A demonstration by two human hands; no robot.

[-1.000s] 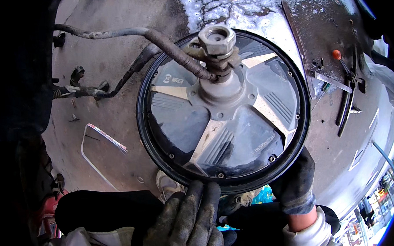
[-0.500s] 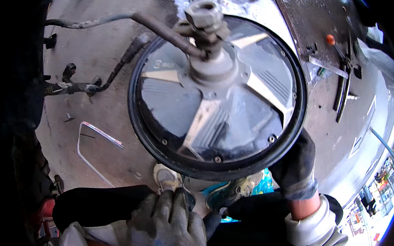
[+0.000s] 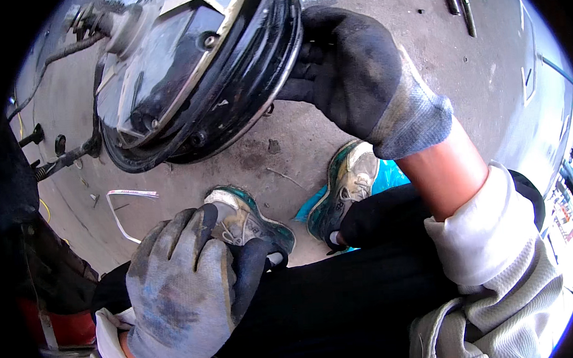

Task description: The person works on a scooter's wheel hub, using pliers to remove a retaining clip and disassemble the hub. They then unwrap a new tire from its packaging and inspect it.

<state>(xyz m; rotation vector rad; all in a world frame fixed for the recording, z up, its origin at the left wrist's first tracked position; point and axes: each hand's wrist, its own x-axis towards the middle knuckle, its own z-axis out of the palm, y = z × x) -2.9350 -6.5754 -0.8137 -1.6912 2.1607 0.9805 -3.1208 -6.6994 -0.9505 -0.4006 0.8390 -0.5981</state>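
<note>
A black-and-grey hub motor wheel [image 3: 222,95] without a tyre is tipped on edge at the upper left, its spoked cover turned to the left. My right hand [image 3: 355,73], in a dark-palmed grey glove, grips the wheel's rim from the right; its fingertips are partly hidden behind the rim. From the hub a cable [image 3: 70,54] runs off to the left. In a stained grey glove, my left hand [image 3: 179,289] lies over my left knee, fingers stretched forward and holding nothing.
Below the wheel are my two shoes [image 3: 347,183] on the concrete floor. A blue plastic sheet [image 3: 389,178] lies beside the right shoe. Dark bars [image 3: 458,5] lie at the top right, and a bent white strip [image 3: 130,193] at left. A stand-like metal bar [image 3: 71,156] sits farther left.
The wheel has tilted from facing up to standing on edge and moved up and left. My right hand has risen with it, while my left hand has shifted left on the knee.
</note>
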